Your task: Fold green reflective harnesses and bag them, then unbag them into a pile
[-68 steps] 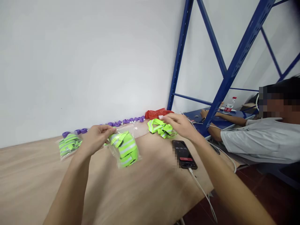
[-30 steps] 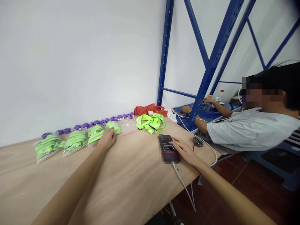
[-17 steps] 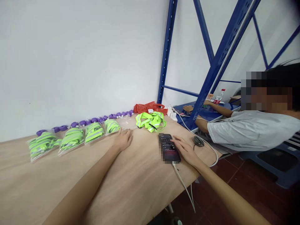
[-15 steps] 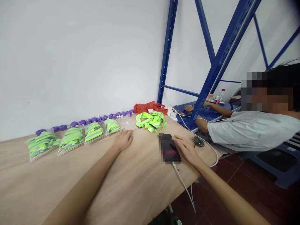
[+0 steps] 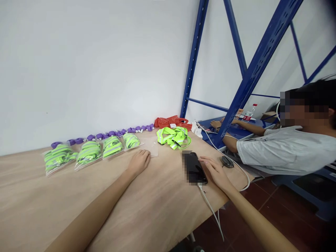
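Note:
My left hand [image 5: 140, 162] lies palm down on the wooden table [image 5: 147, 213], fingers flat and nothing in its grasp. Just behind it is a small clear plastic bag [image 5: 154, 149]. At the right, my right hand [image 5: 214, 171] has its fingers stretched out, the tips at the right edge of a black phone [image 5: 198, 168]. The phone lies flat with a dark screen, and a white cable [image 5: 210, 206] is plugged into its near end. Beyond the phone, a loose neon-yellow reflective strap bundle [image 5: 174, 137] rests on the table.
Several clear bags of neon-yellow straps [image 5: 89, 154] sit at the left, before a row of purple pieces [image 5: 91, 137] along the wall. A red plastic bag [image 5: 172, 121], black mouse [image 5: 226, 161] and blue rack post [image 5: 236, 101] stand near a seated co-worker's white sleeve [image 5: 273, 150].
The phone's screen, faintly lit with a reddish patch before, is now dark. My view has turned slightly left, so everything sits farther right. Both hands keep nearly the same places on the table.

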Available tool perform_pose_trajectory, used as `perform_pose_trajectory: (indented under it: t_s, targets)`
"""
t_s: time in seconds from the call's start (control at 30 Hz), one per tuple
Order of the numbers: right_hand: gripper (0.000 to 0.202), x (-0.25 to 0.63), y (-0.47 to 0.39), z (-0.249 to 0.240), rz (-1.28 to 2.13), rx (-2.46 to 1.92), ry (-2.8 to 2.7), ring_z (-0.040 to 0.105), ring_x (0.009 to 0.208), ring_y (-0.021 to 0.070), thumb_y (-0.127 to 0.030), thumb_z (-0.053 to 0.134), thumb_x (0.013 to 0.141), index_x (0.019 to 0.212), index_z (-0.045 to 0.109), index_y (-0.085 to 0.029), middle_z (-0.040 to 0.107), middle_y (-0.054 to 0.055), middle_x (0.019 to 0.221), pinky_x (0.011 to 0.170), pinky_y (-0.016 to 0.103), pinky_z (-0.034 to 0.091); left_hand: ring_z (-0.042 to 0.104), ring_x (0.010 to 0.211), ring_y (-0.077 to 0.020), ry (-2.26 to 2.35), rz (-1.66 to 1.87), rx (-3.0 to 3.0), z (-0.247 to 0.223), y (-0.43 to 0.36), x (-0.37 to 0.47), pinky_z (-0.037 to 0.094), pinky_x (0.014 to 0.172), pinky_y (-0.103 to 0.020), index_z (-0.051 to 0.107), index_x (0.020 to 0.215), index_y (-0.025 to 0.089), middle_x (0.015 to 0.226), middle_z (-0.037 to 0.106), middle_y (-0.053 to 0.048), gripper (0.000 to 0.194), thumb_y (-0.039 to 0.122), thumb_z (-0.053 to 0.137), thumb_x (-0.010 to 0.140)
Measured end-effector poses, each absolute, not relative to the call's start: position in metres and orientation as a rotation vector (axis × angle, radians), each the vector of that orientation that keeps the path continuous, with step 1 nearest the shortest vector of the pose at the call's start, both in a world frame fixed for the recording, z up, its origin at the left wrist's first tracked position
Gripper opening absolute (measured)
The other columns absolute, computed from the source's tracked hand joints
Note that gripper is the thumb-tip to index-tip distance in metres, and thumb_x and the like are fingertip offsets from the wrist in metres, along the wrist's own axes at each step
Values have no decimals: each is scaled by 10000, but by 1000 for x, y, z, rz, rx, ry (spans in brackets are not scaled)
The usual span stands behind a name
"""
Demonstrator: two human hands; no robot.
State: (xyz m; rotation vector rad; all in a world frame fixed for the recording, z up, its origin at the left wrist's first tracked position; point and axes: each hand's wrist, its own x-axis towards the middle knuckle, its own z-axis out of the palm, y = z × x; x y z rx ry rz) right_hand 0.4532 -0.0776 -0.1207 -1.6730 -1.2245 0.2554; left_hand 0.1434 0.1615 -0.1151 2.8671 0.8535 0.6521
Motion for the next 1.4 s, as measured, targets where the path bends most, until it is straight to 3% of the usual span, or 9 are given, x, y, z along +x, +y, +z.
perform_pose_trajectory:
  t_s: [0.1, 0.2, 0.37, 0.57, 0.73, 0.97, 1.23, 1.4]
  targets:
    - [572, 443, -83, -120, 282, -1674, -1220, 568, 1247, 292, -707, 475, 891, 1035, 785, -248, 644, 111, 1289, 1131, 483, 397, 662, 819, -246, 956, 656, 2825, -116, 155, 135, 468, 721, -332, 543, 1109, 188, 901, 693, -97, 220, 214, 357, 994]
    - [556, 432, -90, -118, 317, -1685, -1289, 548, 1274, 290, -690, 465, 906, 1045, 789, -259, 607, 106, 1343, 1129, 467, 400, 669, 774, -229, 939, 649, 2818, -117, 147, 124, 450, 661, -297, 528, 1063, 206, 883, 690, -74, 187, 183, 363, 979]
    - [524, 422, -97, -114, 344, -1710, -1437, 499, 1325, 316, -664, 467, 918, 1041, 802, -280, 556, 105, 1412, 1156, 514, 350, 656, 960, -210, 724, 684, 2859, -114, 130, 102, 483, 786, -303, 567, 910, 220, 1125, 669, -77, 252, 73, 363, 892]
    - [482, 421, -98, -116, 323, -1713, -1475, 471, 1352, 329, -662, 508, 900, 956, 823, -301, 553, 89, 1435, 1165, 534, 333, 601, 1106, -261, 622, 786, 2856, -112, 119, 88, 495, 931, -387, 569, 1129, 197, 1232, 610, -130, 219, 265, 452, 958]
    - [531, 429, -97, -115, 369, -1615, -1280, 531, 1303, 326, -697, 538, 867, 947, 824, -256, 582, 110, 1404, 1139, 498, 387, 579, 1084, -276, 639, 897, 2872, -115, 119, 88, 508, 894, -396, 577, 1154, 192, 1208, 581, -140, 247, 251, 468, 940]
    - [543, 433, -94, -113, 375, -1591, -1168, 550, 1282, 325, -732, 543, 842, 871, 827, -270, 643, 97, 1330, 1121, 490, 416, 551, 898, -237, 662, 892, 2923, -120, 123, 90, 488, 786, -356, 661, 848, 193, 1016, 583, -112, 216, 98, 470, 824]
    - [571, 438, -92, -117, 390, -1600, -1115, 556, 1282, 307, -735, 485, 872, 864, 820, -273, 659, 74, 1317, 1172, 506, 352, 571, 953, -267, 713, 876, 2967, -121, 127, 90, 505, 792, -382, 650, 1068, 184, 1161, 577, -146, 339, 78, 460, 807]
    - [563, 437, -93, -118, 401, -1590, -1115, 549, 1292, 305, -720, 476, 886, 859, 819, -275, 657, 56, 1328, 1173, 498, 357, 588, 988, -250, 721, 847, 2991, -120, 129, 89, 516, 820, -361, 650, 1013, 191, 1191, 581, -134, 289, 92, 462, 817]
